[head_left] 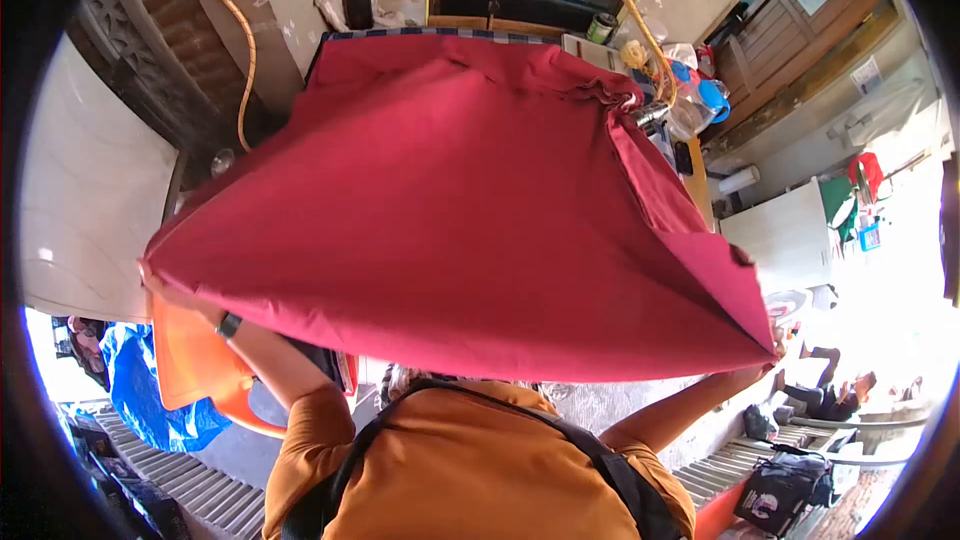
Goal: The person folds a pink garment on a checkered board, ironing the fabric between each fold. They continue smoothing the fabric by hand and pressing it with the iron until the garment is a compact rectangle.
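Note:
A large dark red cloth (440, 210) is stretched wide in front of me, its far part lying over a table. My left hand (165, 285) grips its near left corner, with a dark band on the wrist. Far out to the other side, my right hand (765, 370) pinches the near right corner. Between the two hands the near edge hangs in a shallow curve. Along the right side the fabric is folded over, and it bunches near the back right corner. Most of the table top is hidden under it.
An orange chair (195, 355) stands at the left beside a blue tarp (160, 400). Past the cloth's back right corner are a green can (601, 28) and a blue-lidded container (712, 100). A black bag (785, 488) sits at the lower right, near a seated person (835, 395).

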A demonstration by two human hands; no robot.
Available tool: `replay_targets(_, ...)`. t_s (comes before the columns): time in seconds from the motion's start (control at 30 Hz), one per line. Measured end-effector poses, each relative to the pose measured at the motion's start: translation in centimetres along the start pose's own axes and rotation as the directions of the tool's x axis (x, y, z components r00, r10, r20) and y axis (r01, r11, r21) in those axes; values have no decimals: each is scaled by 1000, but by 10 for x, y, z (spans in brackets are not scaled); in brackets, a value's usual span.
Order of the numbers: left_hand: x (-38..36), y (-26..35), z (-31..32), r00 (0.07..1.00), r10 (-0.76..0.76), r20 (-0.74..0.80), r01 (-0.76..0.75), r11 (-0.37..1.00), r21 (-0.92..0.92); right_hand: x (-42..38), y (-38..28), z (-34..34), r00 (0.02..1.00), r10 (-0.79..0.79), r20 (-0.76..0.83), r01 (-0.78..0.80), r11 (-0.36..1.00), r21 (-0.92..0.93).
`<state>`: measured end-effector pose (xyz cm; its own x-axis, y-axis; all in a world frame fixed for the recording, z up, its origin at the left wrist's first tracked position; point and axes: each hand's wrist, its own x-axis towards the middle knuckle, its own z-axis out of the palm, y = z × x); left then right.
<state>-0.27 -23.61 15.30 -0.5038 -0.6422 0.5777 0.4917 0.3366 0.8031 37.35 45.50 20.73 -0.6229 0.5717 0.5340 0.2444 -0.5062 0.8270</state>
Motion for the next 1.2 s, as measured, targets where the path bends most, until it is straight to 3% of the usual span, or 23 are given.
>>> replay_targets(0.03,-13,51,2,940,-335,69,340,896,-286,-15,-16,14,970,-240,26,220,834,-506)
replay_targets(0.07,-23,77,-3,773,-595,221,613,607,-506,-25,-24,22,892,-421,164,342,393,-853)
replay_targets(0.1,-30,78,-15,772,-598,216,614,612,-498,-28,-26,22,889,-429,157,340,391,-855)
replay_targets(0.13,-39,75,-26,779,-592,207,620,680,-391,-30,-24,14,972,7,233,217,-402,-890)
replay_targets(0.17,-51,68,-39,787,-583,199,616,736,-279,-32,-22,7,937,338,-81,304,-910,-281)
replay_targets(0.37,-133,-51,-130,825,-563,-41,560,807,187,-44,-24,-12,958,221,-183,192,-968,-163)
replay_targets(0.43,-156,-118,-177,592,-802,83,621,519,588,-35,-18,-21,932,149,-329,124,-987,-98)
replay_targets(0.47,-169,-168,-203,430,-818,383,71,453,888,-29,-8,-31,927,44,-372,34,-999,-34)
replay_targets(0.5,-174,-198,-218,112,-857,503,-541,372,755,-21,-7,-41,898,22,-439,7,-999,-37)
replay_targets(0.53,-164,-93,-138,49,-962,268,-363,233,902,-12,-2,-57,856,-32,-515,-2,-998,59)
replay_targets(0.57,-184,-106,-137,198,-735,649,-173,625,761,-1,9,-83,804,-71,-590,-36,-997,71)
replay_targets(0.6,-193,-89,-94,205,-770,604,-196,572,797,11,21,-110,711,-103,-696,7,-988,154)
replay_targets(0.63,-205,-59,-54,352,-507,787,-168,793,586,17,17,-136,611,-154,-777,5,-980,199)
replay_targets(0.7,-208,43,35,178,-339,924,107,940,324,18,6,-201,459,57,-887,66,-997,-30)
replay_targets(0.73,-220,65,61,129,-114,985,127,987,98,16,5,-231,368,69,-927,103,-994,-33)
replay_targets(0.8,-241,112,103,27,100,995,296,949,-104,8,6,-280,251,71,-965,212,-977,-16)
replay_targets(0.83,-248,127,116,-58,129,990,254,961,-110,3,5,-297,229,63,-971,286,-958,5)
replay_targets(0.9,-270,138,134,-81,44,996,424,906,-5,-6,-4,-318,344,43,-938,385,-918,99)
replay_targets(0.93,-283,127,142,78,-5,997,397,917,-26,-2,-8,-323,377,119,-918,374,-927,34)
replay_targets(1.03,-289,105,150,188,-115,975,266,962,63,39,-2,-318,507,327,-798,281,-937,-205)
replay_targets(1.07,-289,106,152,278,-83,957,306,952,-7,59,-3,-309,565,289,-772,260,-951,-166)
replay_targets(1.1,-291,92,147,257,-127,958,290,956,49,83,-4,-298,610,130,-781,180,-983,-24)
replay_targets(1.2,-278,81,138,227,-284,932,384,905,183,166,-90,-285,852,48,-521,157,-973,169)
